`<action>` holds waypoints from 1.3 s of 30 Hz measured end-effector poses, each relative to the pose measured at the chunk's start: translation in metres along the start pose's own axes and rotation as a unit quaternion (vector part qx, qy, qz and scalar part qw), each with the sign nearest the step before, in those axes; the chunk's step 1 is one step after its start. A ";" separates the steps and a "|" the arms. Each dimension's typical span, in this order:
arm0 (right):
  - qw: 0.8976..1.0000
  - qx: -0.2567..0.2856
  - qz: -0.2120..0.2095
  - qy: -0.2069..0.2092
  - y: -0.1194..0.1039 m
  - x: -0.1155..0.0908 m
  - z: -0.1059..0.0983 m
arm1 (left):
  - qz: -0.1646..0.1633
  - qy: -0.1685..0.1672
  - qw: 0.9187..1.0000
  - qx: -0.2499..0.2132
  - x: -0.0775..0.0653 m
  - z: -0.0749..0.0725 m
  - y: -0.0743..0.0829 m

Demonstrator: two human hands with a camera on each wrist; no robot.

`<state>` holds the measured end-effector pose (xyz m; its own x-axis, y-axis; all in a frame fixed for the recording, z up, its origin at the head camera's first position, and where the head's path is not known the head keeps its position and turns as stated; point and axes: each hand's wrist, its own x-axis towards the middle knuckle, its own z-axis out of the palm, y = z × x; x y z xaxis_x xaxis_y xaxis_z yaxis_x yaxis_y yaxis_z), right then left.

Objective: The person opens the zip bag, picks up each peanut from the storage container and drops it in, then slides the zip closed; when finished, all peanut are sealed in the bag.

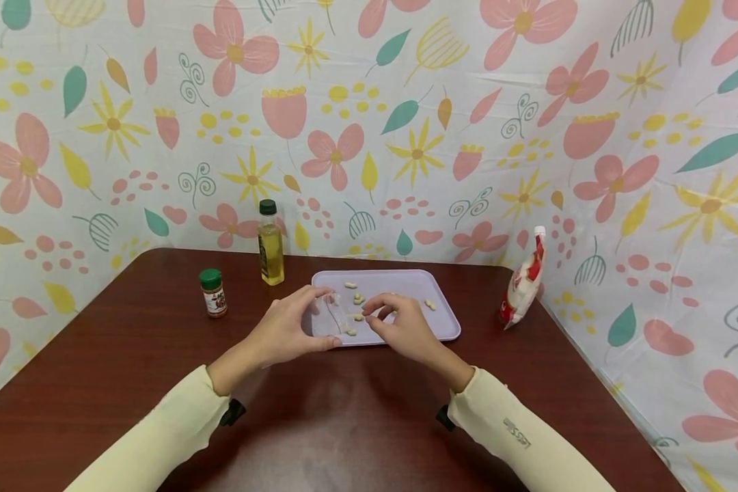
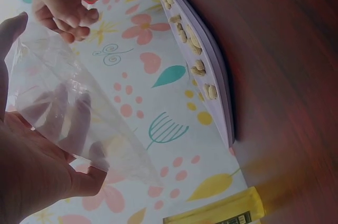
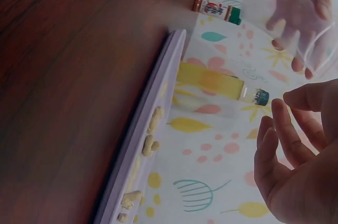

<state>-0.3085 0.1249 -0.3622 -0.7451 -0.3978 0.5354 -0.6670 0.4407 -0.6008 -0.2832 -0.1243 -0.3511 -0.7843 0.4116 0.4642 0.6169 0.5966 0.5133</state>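
Observation:
My left hand (image 1: 289,326) holds a clear plastic bag (image 1: 332,314), its thumb and fingers spread wide at the bag's mouth. In the left wrist view the fingers show through the see-through film (image 2: 79,113). The bag hangs over the left part of a pale lilac tray (image 1: 400,281). Several unshelled peanuts (image 1: 430,304) lie scattered on that tray. Just right of the bag is my right hand (image 1: 406,326), above the tray, with loosely bent fingers. In the right wrist view nothing shows between its thumb and fingertips (image 3: 277,105).
An oil bottle (image 1: 272,249) stands behind the tray's left side. Farther left is a green-capped spice jar (image 1: 214,294). A red and white pouch (image 1: 523,283) stands at the table's right edge. Flower-patterned cloth (image 1: 357,137) hangs behind the brown table (image 1: 320,437).

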 end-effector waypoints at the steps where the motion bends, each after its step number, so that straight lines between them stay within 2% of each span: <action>1: 1.000 -0.004 0.003 0.003 0.001 0.001 0.001 | 0.000 -0.001 1.000 0.000 0.000 0.000 0.000; 7: 0.999 -0.020 0.033 0.010 0.009 0.005 0.010 | 0.000 -0.001 1.000 -0.002 0.000 0.001 0.002; 12: 0.997 -0.037 0.070 -0.021 0.016 0.008 0.017 | -0.005 0.000 1.000 0.005 -0.001 -0.001 0.002; 19: 0.987 -0.089 0.113 -0.075 0.024 0.012 0.026 | -0.005 -0.003 1.000 -0.002 -0.002 0.000 0.000; 39: 0.965 -0.159 0.140 -0.153 0.037 0.027 0.042 | -0.015 -0.012 1.000 -0.004 -0.001 -0.001 -0.003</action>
<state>-0.3532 0.0960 -0.3946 -0.8927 -0.4254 0.1487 -0.4434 0.7703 -0.4583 -0.2843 -0.1278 -0.3523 -0.8034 0.4101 0.4317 0.5940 0.6026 0.5330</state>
